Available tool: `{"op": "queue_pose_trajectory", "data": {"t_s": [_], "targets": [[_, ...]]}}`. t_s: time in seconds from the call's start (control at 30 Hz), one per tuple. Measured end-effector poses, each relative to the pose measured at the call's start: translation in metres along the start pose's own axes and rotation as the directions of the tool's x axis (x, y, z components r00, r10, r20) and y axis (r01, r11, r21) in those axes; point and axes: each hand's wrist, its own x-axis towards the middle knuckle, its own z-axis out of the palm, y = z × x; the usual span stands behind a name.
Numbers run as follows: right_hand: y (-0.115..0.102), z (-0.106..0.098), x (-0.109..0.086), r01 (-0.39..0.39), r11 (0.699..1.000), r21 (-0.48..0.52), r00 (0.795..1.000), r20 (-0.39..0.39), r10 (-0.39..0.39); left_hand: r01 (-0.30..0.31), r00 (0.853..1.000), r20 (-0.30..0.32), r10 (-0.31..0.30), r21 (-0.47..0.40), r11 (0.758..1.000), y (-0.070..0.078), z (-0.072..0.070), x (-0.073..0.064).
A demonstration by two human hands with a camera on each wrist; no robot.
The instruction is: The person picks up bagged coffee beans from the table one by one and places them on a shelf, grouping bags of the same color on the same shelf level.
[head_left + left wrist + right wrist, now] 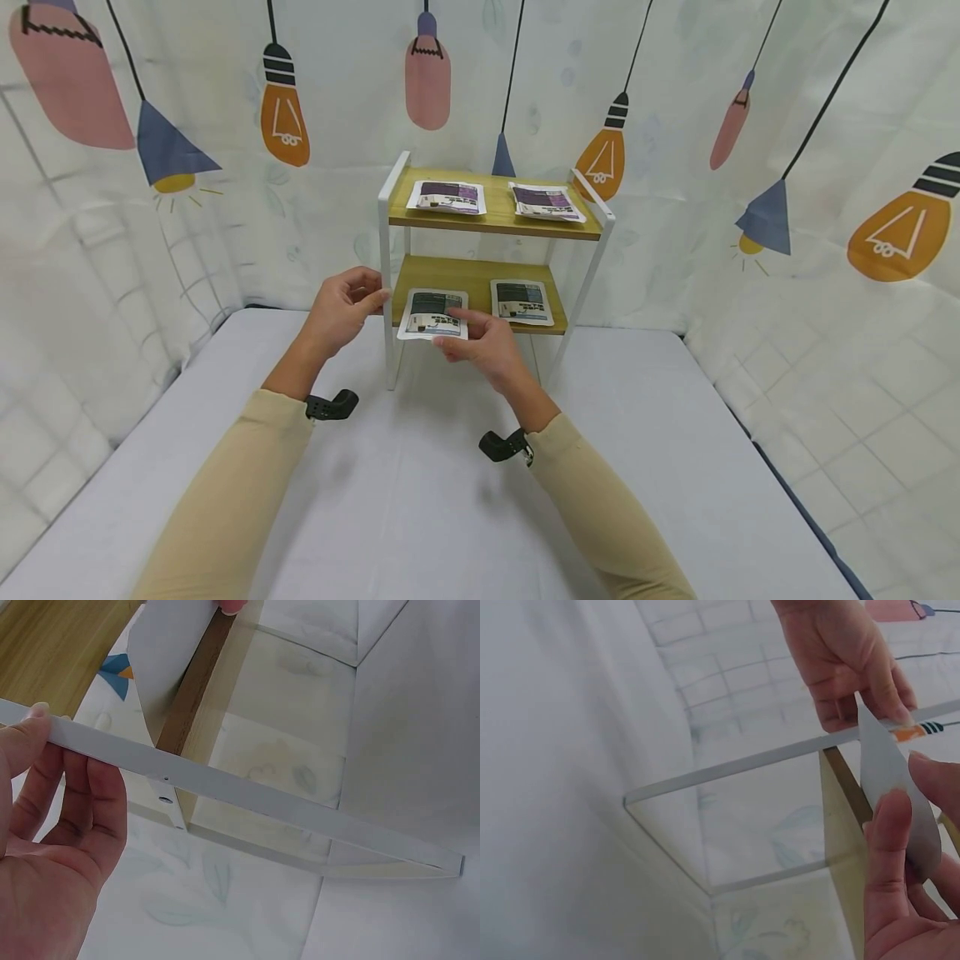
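A two-tier shelf rack has wooden boards and white metal posts. My left hand (341,312) pinches its left front post (225,784), the thumb on one side and curled fingers on the other. On the left of the lower board, a flat white pouch (427,307) with a dark green printed front sticks out past the front edge. My right hand (487,346) holds that pouch by its right edge and lower corner, between thumb and fingers. In the right wrist view the pouch (885,757) shows edge-on beside the board.
A similar green-printed pouch (522,302) lies right on the lower board (480,271). Two purple-printed pouches, a left one (448,197) and a right one (547,203), lie on the upper board (495,221). The rack stands on a white-covered table (420,500) before a lamp-patterned curtain (337,208).
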Motion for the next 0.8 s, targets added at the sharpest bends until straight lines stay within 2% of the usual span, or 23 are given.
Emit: {"op": "queue_pose_trajectory", "data": {"t_s": [0.17, 0.57, 0.8], "targets": [[-0.002, 0.002, -0.001, 0.013, 1.0, 0.02, 0.999, -0.029, -0.013, -0.006, 1.0, 0.004, 0.006, -0.015, 1.0, 0.002, 0.0, -0.001], [0.005, 0.007, 0.001, 0.077, 0.997, -0.016, 0.992, -0.1, -0.078, 0.001, 1.0, 0.01, 0.0, -0.023, 1.0, 0.001, 0.0, 0.0], [0.008, 0.01, 0.001, 0.091, 0.996, -0.004, 0.984, -0.154, -0.091, 0.007, 1.0, 0.011, -0.007, -0.019, 1.0, 0.002, 0.0, 0.0]]}}
